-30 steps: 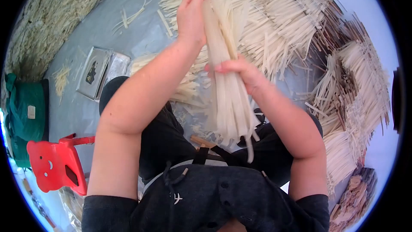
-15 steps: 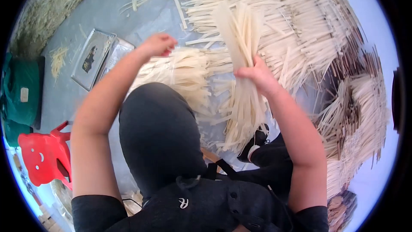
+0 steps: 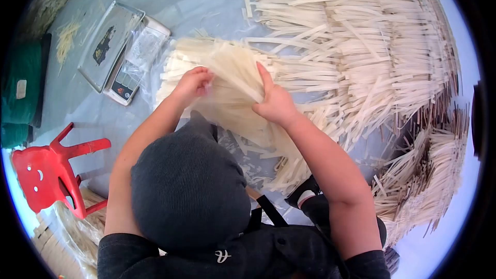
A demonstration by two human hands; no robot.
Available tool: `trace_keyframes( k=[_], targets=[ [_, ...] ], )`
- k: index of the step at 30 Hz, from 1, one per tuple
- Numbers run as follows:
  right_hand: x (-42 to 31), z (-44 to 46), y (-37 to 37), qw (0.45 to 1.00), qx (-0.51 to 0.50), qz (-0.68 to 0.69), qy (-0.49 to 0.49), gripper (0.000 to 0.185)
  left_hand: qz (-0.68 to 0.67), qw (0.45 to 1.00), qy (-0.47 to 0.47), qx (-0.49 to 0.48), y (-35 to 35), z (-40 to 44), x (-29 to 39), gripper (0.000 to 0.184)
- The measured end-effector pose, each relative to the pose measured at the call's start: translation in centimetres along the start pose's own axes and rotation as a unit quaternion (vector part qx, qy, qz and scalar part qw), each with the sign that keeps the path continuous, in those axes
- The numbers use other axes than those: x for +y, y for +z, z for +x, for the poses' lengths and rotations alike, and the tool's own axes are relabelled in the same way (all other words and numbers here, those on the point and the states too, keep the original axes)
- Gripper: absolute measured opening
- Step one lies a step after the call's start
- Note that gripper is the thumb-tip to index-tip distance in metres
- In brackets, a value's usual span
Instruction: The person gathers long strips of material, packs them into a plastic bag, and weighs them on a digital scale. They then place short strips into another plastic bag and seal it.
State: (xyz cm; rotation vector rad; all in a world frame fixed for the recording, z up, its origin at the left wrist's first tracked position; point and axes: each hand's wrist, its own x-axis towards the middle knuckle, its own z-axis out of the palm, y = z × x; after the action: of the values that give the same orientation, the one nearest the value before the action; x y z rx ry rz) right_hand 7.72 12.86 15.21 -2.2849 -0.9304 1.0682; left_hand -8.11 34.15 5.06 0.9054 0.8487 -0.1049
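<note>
My right hand [image 3: 276,102] grips a bundle of pale flat strips [image 3: 235,67], which look like dried flat noodles. The bundle is blurred and seems to have a translucent sheet around it. It lies tilted, its fanned end toward the upper left. At its left edge is my left hand [image 3: 195,82], fingers curled together; what they pinch is hidden. Beneath both hands lies a heap of similar strips [image 3: 178,54] on the grey floor covering.
Layered rows of strips [image 3: 356,46] spread across the right. A scale [image 3: 124,85] with a metal tray [image 3: 106,46] and a clear plastic bag [image 3: 144,46] stand at upper left. A red stool [image 3: 49,173] is at left, near a green bundle [image 3: 23,82].
My right hand has moved left and down with the bundle, tipping it leftward. My left hand has dropped to the bundle's left edge. The view has shifted slightly.
</note>
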Motion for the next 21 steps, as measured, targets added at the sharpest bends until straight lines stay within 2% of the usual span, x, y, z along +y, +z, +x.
trace_keyframes(
  k=[1,2,3,5,7,8,10,11,15,18,20,21],
  targets=[
    [0.2,0.2,0.4,0.995,-0.039,-0.090,0.013,0.102,-0.001,1.000,-0.002,0.002,-0.1,-0.2,0.1,0.018],
    [0.5,0.3,0.9,0.980,-0.078,-0.179,0.026,0.100,-0.085,0.995,0.041,0.042,-0.1,-0.5,-0.1,0.017],
    [1.1,0.2,1.5,0.980,-0.083,-0.178,0.028,0.100,-0.168,0.979,0.082,0.081,-0.1,-1.0,-0.3,0.015],
    [2.4,0.1,2.4,0.956,-0.108,-0.270,0.030,0.098,-0.154,0.980,0.096,0.084,0.5,-2.6,0.6,0.016],
    [2.7,0.0,3.4,0.948,-0.099,-0.302,0.025,0.097,-0.004,0.994,0.087,0.063,1.5,-4.2,1.2,0.014],
    [2.6,0.1,3.6,0.939,-0.087,-0.333,0.018,0.096,-0.004,0.994,0.088,0.061,2.0,-4.7,1.7,0.014],
    [1.8,-0.2,3.9,0.923,-0.085,-0.374,0.020,0.094,0.105,0.988,0.107,0.033,3.1,-5.9,2.7,0.015],
    [1.3,-0.3,4.0,0.906,-0.084,-0.414,0.019,0.092,0.105,0.988,0.108,0.032,3.8,-6.4,3.0,0.015],
    [-2.7,-1.7,2.3,0.895,-0.079,-0.438,0.014,0.087,0.157,0.979,0.124,0.035,5.0,-6.9,3.2,0.019],
    [-4.0,-1.3,1.2,0.903,-0.089,-0.420,-0.025,0.080,0.220,0.963,0.152,0.034,5.3,-6.9,3.3,0.021],
    [-3.5,-0.5,1.8,0.887,-0.048,-0.446,-0.109,0.074,0.258,0.950,0.168,0.045,5.5,-6.9,3.4,0.022],
    [-3.8,0.1,1.9,0.887,-0.049,-0.446,-0.110,0.074,0.265,0.947,0.173,0.043,5.6,-6.8,3.3,0.022]
  ],
)
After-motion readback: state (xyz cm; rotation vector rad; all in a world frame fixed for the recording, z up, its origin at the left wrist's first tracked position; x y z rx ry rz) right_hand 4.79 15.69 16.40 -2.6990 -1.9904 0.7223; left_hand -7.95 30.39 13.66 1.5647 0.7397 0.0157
